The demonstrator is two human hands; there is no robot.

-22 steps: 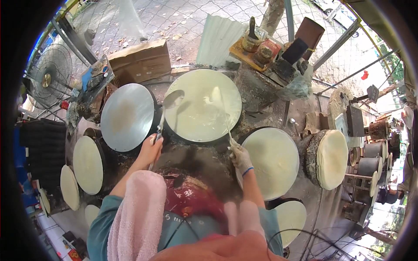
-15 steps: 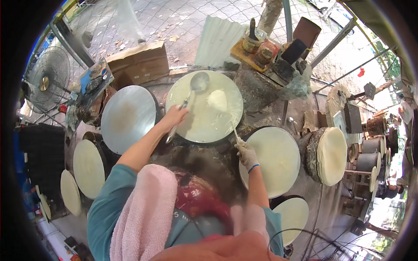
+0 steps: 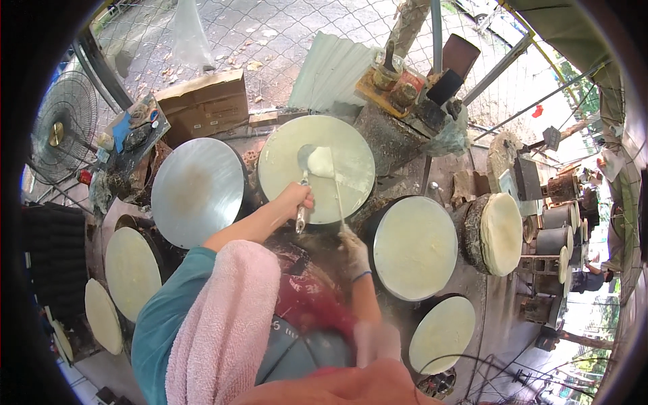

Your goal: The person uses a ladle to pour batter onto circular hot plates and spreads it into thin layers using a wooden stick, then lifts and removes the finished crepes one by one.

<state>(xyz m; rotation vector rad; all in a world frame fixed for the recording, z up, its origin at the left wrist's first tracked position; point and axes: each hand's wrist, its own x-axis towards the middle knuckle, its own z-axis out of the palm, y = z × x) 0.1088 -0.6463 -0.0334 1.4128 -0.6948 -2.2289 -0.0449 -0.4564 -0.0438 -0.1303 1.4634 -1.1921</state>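
Right now the left hand point(image 3: 295, 200) is wrapped tight around the handle of a metal ladle point(image 3: 305, 177), whose bowl sits out on the middle round steaming pan point(image 3: 316, 169), touching a pale patch of batter point(image 3: 322, 162) just right of it. The step in hand looks like spreading: the batter seems to be only a small blob near the centre, with the pan's cloth-like face mostly bare around it. The gloved right hand point(image 3: 354, 248) is closed on a thin stick point(image 3: 337, 196) that slants up across the near right part of the same pan, its tip close to the batter. By my reckoning, the next move calls for the ladle's underside to sweep outward in circles, light enough to leave an even film. A bare grey lid point(image 3: 197, 190) sits to the left, and other covered pans point(image 3: 413, 246) stand near on the right.
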